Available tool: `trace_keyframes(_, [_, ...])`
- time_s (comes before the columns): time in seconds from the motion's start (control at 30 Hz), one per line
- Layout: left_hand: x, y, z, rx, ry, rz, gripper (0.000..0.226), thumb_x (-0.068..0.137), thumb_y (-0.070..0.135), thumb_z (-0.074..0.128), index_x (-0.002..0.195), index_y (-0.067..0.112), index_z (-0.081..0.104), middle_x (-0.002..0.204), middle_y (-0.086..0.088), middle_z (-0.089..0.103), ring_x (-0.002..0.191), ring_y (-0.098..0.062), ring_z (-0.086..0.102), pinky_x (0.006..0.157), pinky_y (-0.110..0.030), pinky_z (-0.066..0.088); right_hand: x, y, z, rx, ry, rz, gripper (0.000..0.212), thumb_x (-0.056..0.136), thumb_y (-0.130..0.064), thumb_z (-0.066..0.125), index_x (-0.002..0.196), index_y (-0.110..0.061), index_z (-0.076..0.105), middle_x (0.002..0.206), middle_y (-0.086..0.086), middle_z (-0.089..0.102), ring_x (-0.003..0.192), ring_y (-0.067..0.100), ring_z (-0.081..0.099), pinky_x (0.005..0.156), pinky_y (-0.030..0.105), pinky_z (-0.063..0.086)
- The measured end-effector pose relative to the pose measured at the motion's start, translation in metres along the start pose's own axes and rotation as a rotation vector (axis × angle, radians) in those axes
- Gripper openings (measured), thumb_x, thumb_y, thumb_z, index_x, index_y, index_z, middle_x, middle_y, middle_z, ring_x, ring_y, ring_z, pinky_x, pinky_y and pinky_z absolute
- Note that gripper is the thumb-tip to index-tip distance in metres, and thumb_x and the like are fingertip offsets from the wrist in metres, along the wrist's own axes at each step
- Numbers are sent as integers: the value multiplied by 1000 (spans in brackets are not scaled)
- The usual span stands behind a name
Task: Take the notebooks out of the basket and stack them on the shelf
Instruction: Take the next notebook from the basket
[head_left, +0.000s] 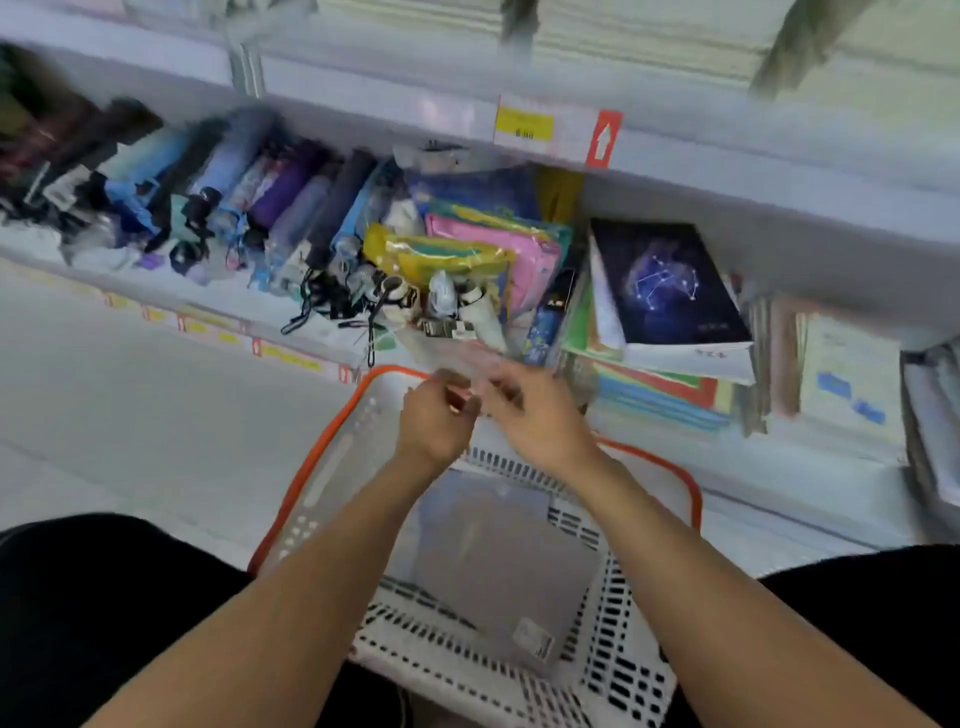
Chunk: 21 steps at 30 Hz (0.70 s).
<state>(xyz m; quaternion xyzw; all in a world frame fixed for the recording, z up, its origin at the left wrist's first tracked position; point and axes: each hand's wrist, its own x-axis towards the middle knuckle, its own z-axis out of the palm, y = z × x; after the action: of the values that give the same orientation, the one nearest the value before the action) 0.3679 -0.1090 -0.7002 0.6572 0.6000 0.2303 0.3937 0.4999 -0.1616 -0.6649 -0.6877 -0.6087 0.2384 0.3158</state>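
Notebook: flat in basket, below and nearer than both hands; left hand, right hand — grip blurred, cannot tell

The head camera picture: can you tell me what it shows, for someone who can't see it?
Two hands, left hand and right hand, meet above a white basket with one grey notebook inside. Behind is a shelf with a dark starry notebook topping a stack, and folded umbrellas further left.
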Motion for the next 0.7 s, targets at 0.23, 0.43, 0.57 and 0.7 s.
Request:
trace_keyframes(0.23, [-72, -144, 24, -130, -246, -807, 33, 92, 17, 55, 65, 22, 39, 83, -7, 51, 77, -23, 54, 87, -41, 53, -100, 161, 118, -466, -537, 723, 102, 67, -43, 88, 145, -8, 34, 146, 13, 41, 135, 30, 42, 105, 41, 42])
trace_keyframes(0.43, [-71, -139, 32, -115, -285, -807, 27, 91, 21, 60, 67, 18, 47, 89, -12, 57, 97, -34, 64, 90, -47, 53, -91, 187, 131, -417, -608, 864, 94, 63, -41, 90, 138, -7, 45, 136, 15, 52, 121, 29, 54, 97, 36, 50])
trace_keyframes(0.57, [-86, -149, 39, -216, -350, -987, 49, 86, 35, 68, 121, 1, 59, 115, -14, 63, 100, -30, 62, 88, -39, 54, -71, 177, 129, -559, -743, 722, 36, 80, -28, 75, 108, -10, 61, 116, 12, 60, 94, 23, 61, 76, 30, 51])
trace_keyframes(0.7, [-83, -122, 38, -583, -421, -1090, 92, 67, 73, 69, 132, 11, 50, 127, -13, 57, 111, -32, 58, 87, -41, 54, -33, 111, 107, -353, -1100, 371, 21, 87, -21, 67, 73, -14, 53, 69, 0, 49, 56, 15, 44, 49, 25, 36])
